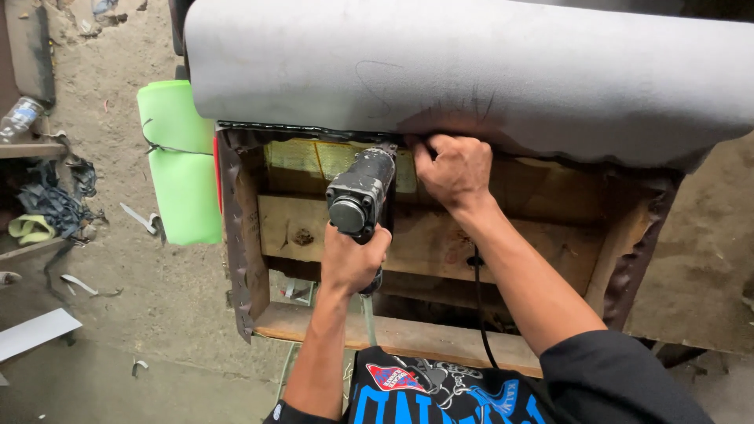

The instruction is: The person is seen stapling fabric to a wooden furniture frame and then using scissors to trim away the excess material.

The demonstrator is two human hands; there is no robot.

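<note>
My left hand (351, 261) grips the handle of a black power stapler (360, 196), whose nose points at the top rail of a wooden seat frame (424, 239). A grey fabric-covered cushion (471, 71) lies over the frame's far side. My right hand (452, 169) presses and pinches the grey fabric's edge against the wood just right of the stapler's nose. Dark fabric (236, 228) is wrapped along the frame's left side. A black cable (481, 314) hangs under my right forearm.
A roll of light green foam (179, 157) tied with a cord leans at the frame's left. Fabric scraps (51, 208), a plastic bottle (17, 118) and a white sheet (35, 334) lie on the sandy floor at the left.
</note>
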